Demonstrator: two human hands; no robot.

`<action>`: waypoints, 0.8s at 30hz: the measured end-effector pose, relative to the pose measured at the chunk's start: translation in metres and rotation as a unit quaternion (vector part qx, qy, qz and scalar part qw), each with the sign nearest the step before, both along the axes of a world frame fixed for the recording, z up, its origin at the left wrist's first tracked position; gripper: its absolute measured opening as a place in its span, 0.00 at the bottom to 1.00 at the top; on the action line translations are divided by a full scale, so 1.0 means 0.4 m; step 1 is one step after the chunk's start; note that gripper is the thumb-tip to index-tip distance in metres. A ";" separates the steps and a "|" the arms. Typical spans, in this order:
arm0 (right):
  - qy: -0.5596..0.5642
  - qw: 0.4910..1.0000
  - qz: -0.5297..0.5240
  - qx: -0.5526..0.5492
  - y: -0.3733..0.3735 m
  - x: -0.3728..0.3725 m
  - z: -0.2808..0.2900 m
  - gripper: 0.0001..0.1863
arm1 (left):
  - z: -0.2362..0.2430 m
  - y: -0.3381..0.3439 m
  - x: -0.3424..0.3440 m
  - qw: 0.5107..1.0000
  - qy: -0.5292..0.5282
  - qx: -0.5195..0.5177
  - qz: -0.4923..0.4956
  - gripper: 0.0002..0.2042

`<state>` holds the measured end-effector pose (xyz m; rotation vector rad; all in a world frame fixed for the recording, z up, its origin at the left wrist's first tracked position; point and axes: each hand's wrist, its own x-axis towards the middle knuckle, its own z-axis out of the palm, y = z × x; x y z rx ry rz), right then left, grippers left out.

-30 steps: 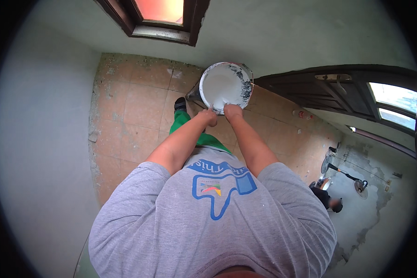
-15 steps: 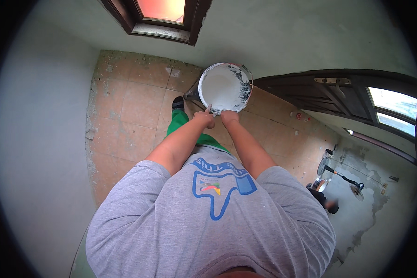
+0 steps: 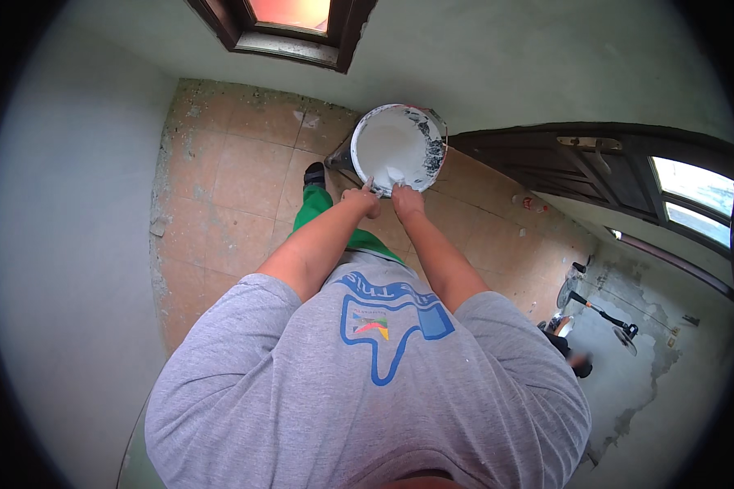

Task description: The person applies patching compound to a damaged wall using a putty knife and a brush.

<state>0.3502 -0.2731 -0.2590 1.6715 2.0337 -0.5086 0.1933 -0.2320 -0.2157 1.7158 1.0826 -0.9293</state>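
Observation:
A bucket (image 3: 394, 143) of white material, its inner wall smeared dark and white, stands in front of me. My left hand (image 3: 361, 200) is at its near rim, one finger pointing up along it and the others curled; what it grips is unclear. Just to its right my right hand (image 3: 408, 199) is closed at the rim, with a white-coated lump or tool (image 3: 395, 175) at its fingers, too small to name.
A tiled floor (image 3: 212, 179) meets pale walls, with a framed window (image 3: 289, 12) ahead. A dark door (image 3: 563, 163) is at right. Beyond, at lower right, are another person (image 3: 575, 359) and a long-handled tool (image 3: 595, 306) with a disc head.
The bucket and my hands appear slightly higher in the picture. The white piece at my right hand, less visible half a second ago, shows again above the near rim.

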 end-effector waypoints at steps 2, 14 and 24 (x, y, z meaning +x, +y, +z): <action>0.006 1.000 -0.011 0.025 -0.003 -0.003 -0.001 0.12 | -0.007 -0.010 -0.001 1.000 -0.008 0.005 -0.004 0.35; 0.007 0.998 -0.057 0.030 -0.019 0.009 -0.024 0.11 | -0.016 -0.005 -0.003 1.000 -0.005 0.004 -0.002 0.37; 0.101 0.958 -0.258 0.069 -0.041 -0.040 0.058 0.11 | -0.021 -0.049 -0.041 0.989 0.001 0.113 -0.092 0.37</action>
